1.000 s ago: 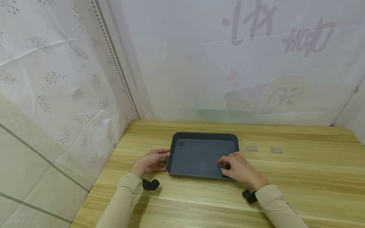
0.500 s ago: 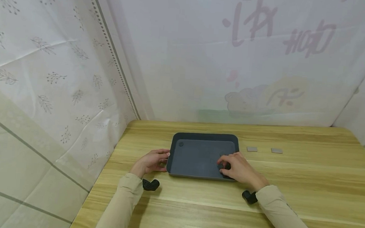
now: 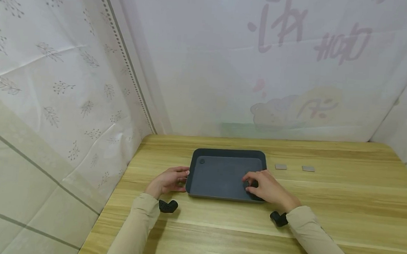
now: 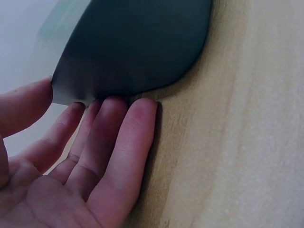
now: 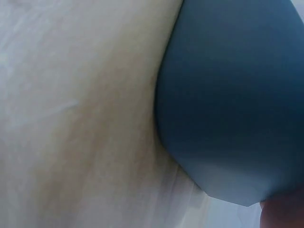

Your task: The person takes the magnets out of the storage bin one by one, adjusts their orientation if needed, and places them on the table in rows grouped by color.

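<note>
Dark tray (image 3: 221, 175) sits mid surface (image 3: 325, 214), w/ two small grey squares (image 3: 280, 166) untouched at its 3 o'clock. Left hand (image 3: 168, 180) braces the tray's 9 o'clock wall, fingers straight. Right hand (image 3: 266, 188) curls on something small inside near the 4 o'clock corner; can't tell what. Looks early imo.

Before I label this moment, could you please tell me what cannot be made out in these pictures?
- Head view: what the right hand pinches inside the tray; its fingers cover it.
- Head view: the two small squares are too small to identify.
- Right wrist view: the hand is cut off at the corner; the picture is blurred.
</note>
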The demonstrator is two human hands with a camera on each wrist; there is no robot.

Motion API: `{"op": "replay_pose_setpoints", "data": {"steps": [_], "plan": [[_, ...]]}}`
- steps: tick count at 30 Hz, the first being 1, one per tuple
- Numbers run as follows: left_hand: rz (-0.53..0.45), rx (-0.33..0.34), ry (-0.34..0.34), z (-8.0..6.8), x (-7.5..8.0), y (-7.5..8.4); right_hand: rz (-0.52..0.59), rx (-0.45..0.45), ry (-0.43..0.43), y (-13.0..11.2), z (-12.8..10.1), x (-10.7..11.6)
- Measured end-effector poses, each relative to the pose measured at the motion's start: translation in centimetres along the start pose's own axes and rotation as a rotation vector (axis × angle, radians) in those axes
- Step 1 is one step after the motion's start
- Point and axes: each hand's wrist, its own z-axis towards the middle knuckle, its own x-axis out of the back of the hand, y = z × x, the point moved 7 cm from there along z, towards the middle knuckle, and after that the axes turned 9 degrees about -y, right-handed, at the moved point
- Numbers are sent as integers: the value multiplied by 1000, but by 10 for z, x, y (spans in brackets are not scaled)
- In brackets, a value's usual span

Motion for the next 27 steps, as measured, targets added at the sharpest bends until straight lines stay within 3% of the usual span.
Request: {"op": "replay_pose_setpoints", "data": {"steps": [27], "plan": [[1,-8,-17,1,0,1,176,-20,-8,-2,-7,13]]}}
